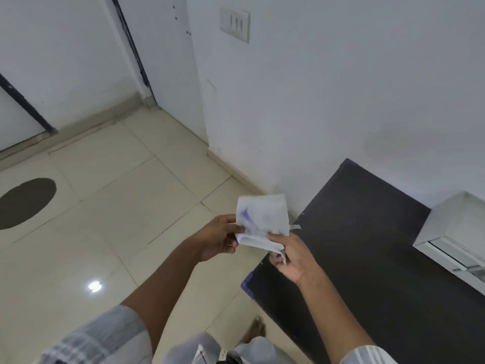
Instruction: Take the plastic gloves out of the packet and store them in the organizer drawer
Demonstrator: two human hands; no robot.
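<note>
I hold a white packet (pixel 262 218) with blurred blue print in front of me, above the floor near the corner of a dark table. My left hand (pixel 219 239) pinches its left edge between thumb and fingers. My right hand (pixel 291 256) grips folded clear plastic gloves (pixel 258 242) that stick out from the packet's lower edge. The white organizer (pixel 456 237) stands at the right edge of the view on the table, with a clear-fronted drawer (pixel 455 254) facing me. Motion blur hides the packet's print.
The dark table (pixel 367 258) runs along the white wall on the right. Beige floor tiles (pixel 118 219) spread to the left, with a dark oval mat (pixel 25 202). A bare foot (pixel 256 329) shows below the hands. A switch plate (pixel 235 24) is on the wall.
</note>
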